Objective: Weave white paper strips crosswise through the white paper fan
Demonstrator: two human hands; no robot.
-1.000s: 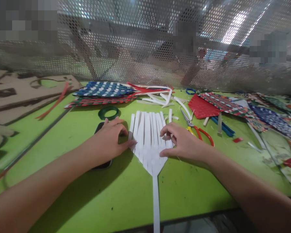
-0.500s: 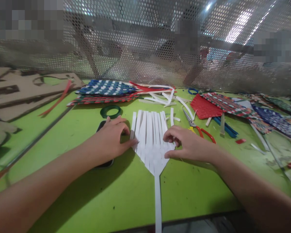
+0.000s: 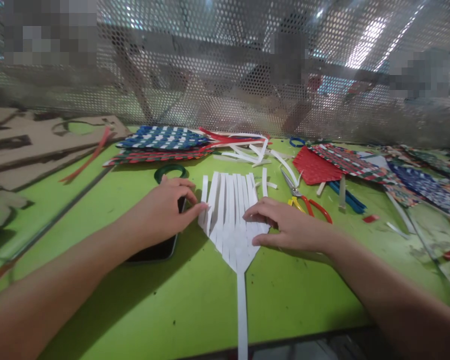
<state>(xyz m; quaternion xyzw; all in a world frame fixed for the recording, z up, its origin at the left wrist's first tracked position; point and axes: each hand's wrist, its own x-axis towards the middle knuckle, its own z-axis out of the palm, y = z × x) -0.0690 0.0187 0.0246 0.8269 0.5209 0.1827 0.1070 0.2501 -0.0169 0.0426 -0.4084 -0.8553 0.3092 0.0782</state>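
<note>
A flat woven piece of white strips [image 3: 232, 240] lies on the green table, its point toward me and one long strip [image 3: 242, 310] running off the near edge. Several loose strip ends fan away from me. At its left edge my left hand [image 3: 168, 205] is open, the thumb tip touching an outer strip and the fingers apart. On the right side my right hand [image 3: 281, 225] rests with fingers over the strips, thumb spread from them, gripping nothing visible. Partly beneath my left hand is a dark phone [image 3: 159, 251]; a green tape roll [image 3: 170, 172] lies beyond it.
Scissors with red and yellow handles [image 3: 315, 207] lie right of the weave. Blue-white woven pieces [image 3: 161, 137], white scraps [image 3: 255, 152] and a red woven piece [image 3: 315, 165] lie farther back. Cardboard [image 3: 41, 145] is at left. A perforated metal screen [image 3: 210, 75] stands behind.
My left hand has shifted slightly up and away from the weave's centre, with a left strip now splayed. My right fingers have extended a little further left over the strips.
</note>
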